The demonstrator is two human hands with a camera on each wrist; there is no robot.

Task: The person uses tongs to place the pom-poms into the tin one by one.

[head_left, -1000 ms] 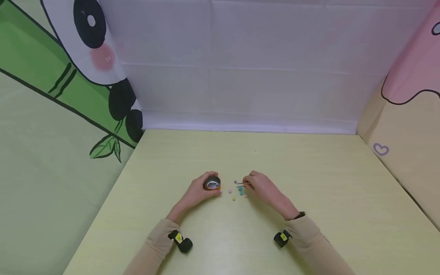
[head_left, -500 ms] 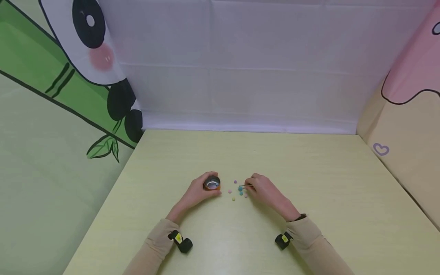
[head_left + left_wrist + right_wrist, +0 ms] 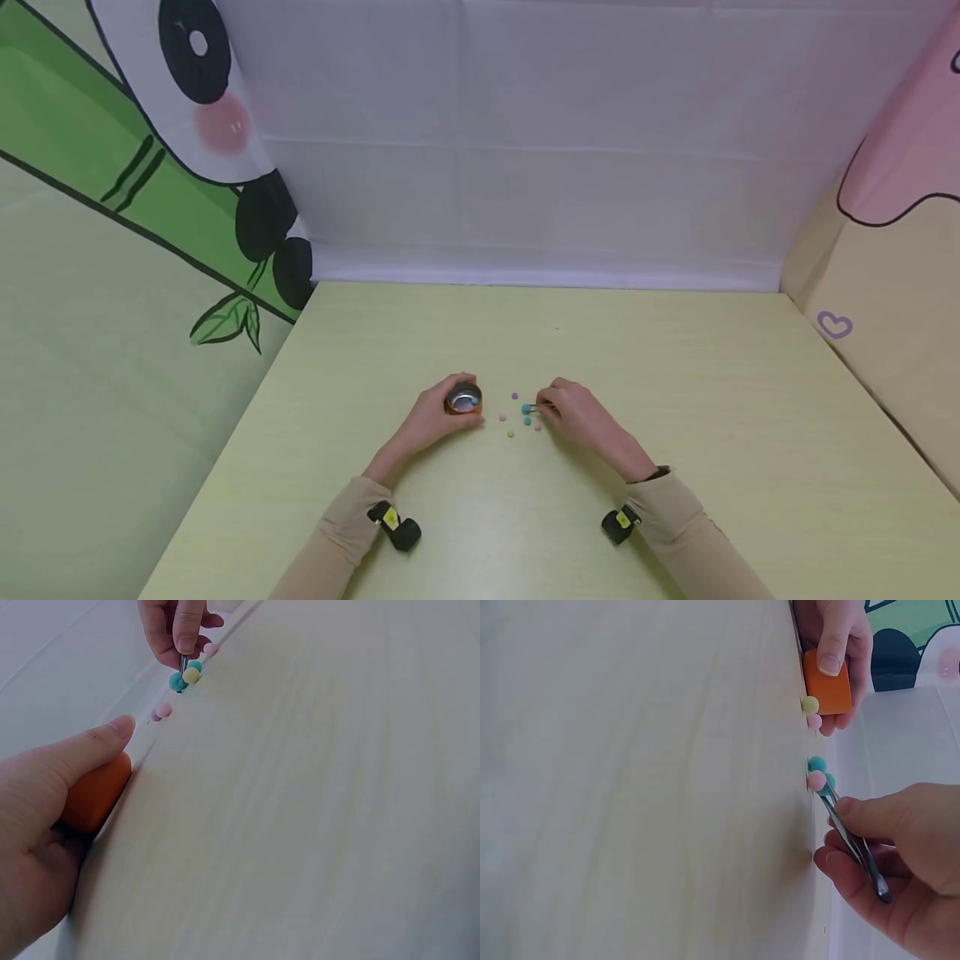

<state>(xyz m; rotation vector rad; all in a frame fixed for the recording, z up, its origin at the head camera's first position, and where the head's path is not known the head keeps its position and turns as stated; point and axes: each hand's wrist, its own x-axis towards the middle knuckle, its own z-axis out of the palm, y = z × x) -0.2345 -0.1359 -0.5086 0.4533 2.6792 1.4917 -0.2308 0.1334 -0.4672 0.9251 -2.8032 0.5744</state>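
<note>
The farther teal ball [image 3: 527, 409] sits on the table [image 3: 675, 367], roughly midway between left and right edges. The tweezers [image 3: 868, 864], pinched in the right grip [image 3: 579, 413], have narrowed onto it; engagement appears established. The left grip [image 3: 433, 415] holds the orange tin [image 3: 834, 694], position unchanged, nearer the left edge.

The right hand [image 3: 579, 414] hides most of the tweezers [image 3: 865, 857] in the head view.
</note>
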